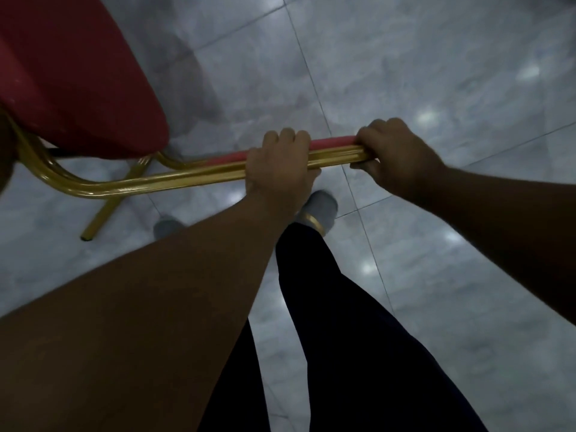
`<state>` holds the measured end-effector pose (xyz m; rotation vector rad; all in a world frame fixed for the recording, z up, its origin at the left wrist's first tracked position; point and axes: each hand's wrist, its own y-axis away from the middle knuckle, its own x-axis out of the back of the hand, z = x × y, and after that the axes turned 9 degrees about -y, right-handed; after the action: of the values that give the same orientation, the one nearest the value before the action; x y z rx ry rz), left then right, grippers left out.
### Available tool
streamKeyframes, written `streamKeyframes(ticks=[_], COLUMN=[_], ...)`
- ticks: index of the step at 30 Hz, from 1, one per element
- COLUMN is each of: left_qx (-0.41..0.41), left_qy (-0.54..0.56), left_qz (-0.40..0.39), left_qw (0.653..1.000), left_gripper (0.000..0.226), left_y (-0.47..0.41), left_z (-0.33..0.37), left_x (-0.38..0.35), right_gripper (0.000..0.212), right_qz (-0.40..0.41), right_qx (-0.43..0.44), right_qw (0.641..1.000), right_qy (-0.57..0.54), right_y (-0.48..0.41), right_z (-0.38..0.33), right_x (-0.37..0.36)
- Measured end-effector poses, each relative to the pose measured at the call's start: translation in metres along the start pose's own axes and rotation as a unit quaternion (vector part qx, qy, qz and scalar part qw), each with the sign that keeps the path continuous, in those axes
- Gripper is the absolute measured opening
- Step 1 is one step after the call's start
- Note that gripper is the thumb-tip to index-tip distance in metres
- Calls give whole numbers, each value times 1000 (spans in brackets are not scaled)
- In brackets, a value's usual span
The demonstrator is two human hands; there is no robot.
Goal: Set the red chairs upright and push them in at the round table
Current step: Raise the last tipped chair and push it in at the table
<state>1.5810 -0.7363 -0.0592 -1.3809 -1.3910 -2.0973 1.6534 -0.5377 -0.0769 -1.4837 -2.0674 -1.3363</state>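
A red chair (74, 82) with a gold metal frame fills the upper left of the head view. Its red padded seat is at the left, and its backrest edge runs to the right as a gold tube with a red strip. My left hand (280, 163) is wrapped around that gold tube near the middle. My right hand (396, 154) grips the same tube at its right end. One gold chair leg (103, 213) reaches down to the floor at the left. The round table is not in view.
Grey glossy floor tiles (436, 73) with light reflections spread all around. My legs in dark trousers (343, 322) and grey shoes (321, 207) are below the hands, close to the chair frame.
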Motion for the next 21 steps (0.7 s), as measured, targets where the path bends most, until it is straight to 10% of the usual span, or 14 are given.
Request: streamKeyframes(ticks=[21], left_qx=[-79], left_qy=[89], left_qz=[208], left_qw=[971], left_gripper=[26], left_y=[169], left_z=[-65], left_x=[111], right_gripper=[47], right_qz=[157], right_qx=[63], right_qw=[984], right_qy=[54], right_y=[114], right_z=[-220], right_x=[53])
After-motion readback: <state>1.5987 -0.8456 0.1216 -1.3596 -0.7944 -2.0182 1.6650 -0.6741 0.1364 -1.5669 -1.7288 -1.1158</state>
